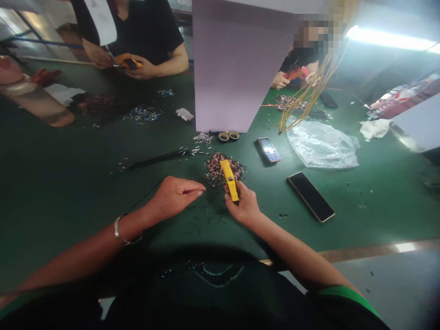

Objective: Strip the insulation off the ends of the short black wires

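My right hand [243,204] is wrapped round a yellow hand tool [229,179], whose upper end lies over a pile of small copper-coloured pieces [215,169]. To the left, my left hand [177,196] is closed in a pinch, its fingertips just left of the pile. A thin black wire [146,196] runs behind that hand toward the wrist; its end at the fingertips is too small to make out. A bundle of black wires [154,159] with pale tips lies beyond my left hand. Small silvery pieces [203,137] are heaped behind the copper pile.
A keypad phone [269,150], a dark smartphone [311,197] and a clear plastic bag [323,144] lie to the right. Two tape rolls [228,136] sit before a tall pale panel [230,68]. Across the green table [85,183], other people's hands hold orange and red tools.
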`<control>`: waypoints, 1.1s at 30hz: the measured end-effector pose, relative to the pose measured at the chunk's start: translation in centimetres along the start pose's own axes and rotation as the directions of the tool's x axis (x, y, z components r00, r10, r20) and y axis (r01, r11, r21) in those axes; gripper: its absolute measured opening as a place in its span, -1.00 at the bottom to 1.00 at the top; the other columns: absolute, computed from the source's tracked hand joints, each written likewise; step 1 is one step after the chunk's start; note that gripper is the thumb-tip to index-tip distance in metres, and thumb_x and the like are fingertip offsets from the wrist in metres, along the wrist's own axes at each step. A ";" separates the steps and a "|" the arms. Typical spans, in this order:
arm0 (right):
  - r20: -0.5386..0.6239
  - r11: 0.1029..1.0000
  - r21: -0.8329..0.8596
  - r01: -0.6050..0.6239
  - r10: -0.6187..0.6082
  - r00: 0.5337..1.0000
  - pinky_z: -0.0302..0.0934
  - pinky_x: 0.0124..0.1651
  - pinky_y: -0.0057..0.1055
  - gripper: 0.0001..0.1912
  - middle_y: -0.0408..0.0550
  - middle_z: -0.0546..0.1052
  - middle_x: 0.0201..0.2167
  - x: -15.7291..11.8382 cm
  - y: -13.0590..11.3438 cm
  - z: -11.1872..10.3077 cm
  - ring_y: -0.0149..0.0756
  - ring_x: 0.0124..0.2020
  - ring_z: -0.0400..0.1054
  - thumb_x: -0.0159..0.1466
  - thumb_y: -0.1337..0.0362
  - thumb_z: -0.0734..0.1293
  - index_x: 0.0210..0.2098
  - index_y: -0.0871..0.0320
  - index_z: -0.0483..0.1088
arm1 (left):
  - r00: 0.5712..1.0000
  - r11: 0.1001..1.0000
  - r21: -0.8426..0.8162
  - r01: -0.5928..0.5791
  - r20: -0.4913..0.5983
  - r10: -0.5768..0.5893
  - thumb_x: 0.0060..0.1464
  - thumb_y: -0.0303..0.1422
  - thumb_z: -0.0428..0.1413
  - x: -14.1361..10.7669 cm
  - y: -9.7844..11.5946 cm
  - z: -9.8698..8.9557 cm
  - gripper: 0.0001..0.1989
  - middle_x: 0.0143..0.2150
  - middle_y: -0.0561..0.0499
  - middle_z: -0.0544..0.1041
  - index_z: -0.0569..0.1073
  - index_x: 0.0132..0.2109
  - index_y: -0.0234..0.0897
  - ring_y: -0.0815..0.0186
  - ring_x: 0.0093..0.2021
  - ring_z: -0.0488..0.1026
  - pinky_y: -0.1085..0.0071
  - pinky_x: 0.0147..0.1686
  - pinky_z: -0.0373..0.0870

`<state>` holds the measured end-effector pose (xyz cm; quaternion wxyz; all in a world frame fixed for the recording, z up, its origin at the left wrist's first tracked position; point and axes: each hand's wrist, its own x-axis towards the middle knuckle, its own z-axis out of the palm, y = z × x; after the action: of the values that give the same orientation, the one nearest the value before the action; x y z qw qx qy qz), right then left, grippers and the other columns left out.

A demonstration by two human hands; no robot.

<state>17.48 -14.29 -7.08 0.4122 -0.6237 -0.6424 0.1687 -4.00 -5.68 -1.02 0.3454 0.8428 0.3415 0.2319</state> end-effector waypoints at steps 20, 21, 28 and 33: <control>0.037 0.986 0.076 -0.150 0.148 0.988 0.19 -0.46 -0.43 -0.91 -0.17 0.37 -0.58 -0.3 0.2 0.9 -0.36 -0.59 0.26 0.08 0.26 0.25 -0.40 0.09 0.23 | 0.999 1.000 0.010 0.007 0.043 -0.007 0.13 -0.35 0.10 0.1 -1.1 0.4 -0.79 -0.29 0.03 0.68 0.65 -0.28 -0.22 0.30 -0.28 0.62 0.47 -0.32 0.48; 0.038 0.984 0.086 -0.157 0.154 0.987 0.18 -0.47 -0.43 -0.91 -0.18 0.37 -0.59 -0.2 0.3 0.9 -0.36 -0.59 0.25 0.08 0.26 0.25 -0.40 0.10 0.24 | 0.999 1.000 0.009 0.010 0.040 -0.010 0.12 -0.35 0.11 0.1 -1.1 0.5 -0.80 -0.29 0.04 0.68 0.65 -0.28 -0.22 0.30 -0.29 0.62 0.47 -0.32 0.47; 0.075 0.950 0.234 -0.208 0.195 0.978 0.17 -0.47 -0.44 -0.90 -0.20 0.36 -0.59 0.6 0.6 1.0 -0.39 -0.58 0.24 0.03 0.30 0.28 -0.41 0.12 0.29 | 0.998 0.998 -0.002 0.061 0.015 -0.060 0.08 -0.39 0.13 0.8 -1.2 0.5 -0.82 -0.37 0.08 0.67 0.65 -0.27 -0.20 0.35 -0.37 0.59 0.52 -0.38 0.43; 0.295 0.777 0.483 -0.402 0.288 0.911 0.21 -0.48 -0.41 -0.78 -0.21 0.39 -0.55 1.2 0.6 -0.3 -0.39 -0.59 0.27 -0.01 0.31 0.32 -0.33 0.16 0.33 | 0.995 0.995 0.047 0.089 -0.038 -0.087 0.08 -0.37 0.14 1.5 -2.2 -0.5 -0.83 -0.42 0.06 0.64 0.65 -0.27 -0.21 0.37 -0.43 0.55 0.50 -0.40 0.40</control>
<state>18.22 -13.17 -6.99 0.4627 -0.5708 -0.4825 0.4767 -4.24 -3.22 -2.09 0.3285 0.8307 0.3901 0.2232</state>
